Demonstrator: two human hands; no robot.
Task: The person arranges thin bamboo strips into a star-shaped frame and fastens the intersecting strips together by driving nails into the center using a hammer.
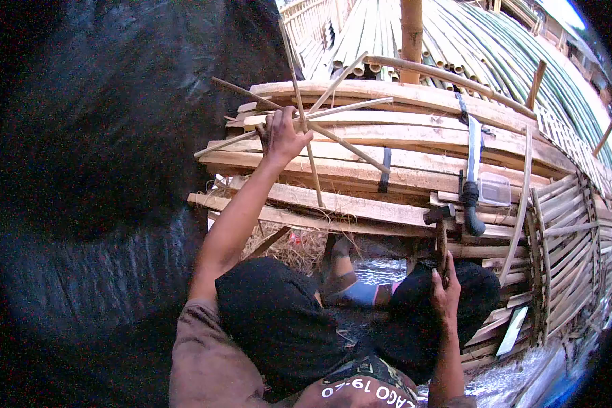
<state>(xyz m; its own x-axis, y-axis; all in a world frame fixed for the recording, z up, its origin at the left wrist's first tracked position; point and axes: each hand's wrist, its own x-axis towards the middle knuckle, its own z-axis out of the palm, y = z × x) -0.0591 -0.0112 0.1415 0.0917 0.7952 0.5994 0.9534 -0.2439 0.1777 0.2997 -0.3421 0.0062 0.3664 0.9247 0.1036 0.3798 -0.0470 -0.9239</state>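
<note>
My left hand (283, 136) is closed on several thin bamboo sticks (350, 146) that cross one another in a star shape, close to where they meet. The sticks lie over a bench of split bamboo slats (415, 158), their ends pointing several ways. Low on the right, my right hand (447, 289) grips the wooden handle of a hammer (439, 215), its dark head raised at the near edge of the bench. Just beyond the hammer, a machete (474, 149) with a dark wrapped handle rests on the slats, beside a clear plastic box (494, 188).
Black sheeting (115, 149) hangs along the left. Long bamboo poles (523, 54) lie behind the bench, near an upright bamboo post (411, 41). A woven bamboo panel (574, 251) stands at right. Shavings (285, 250) lie beneath the bench, in front of my knees.
</note>
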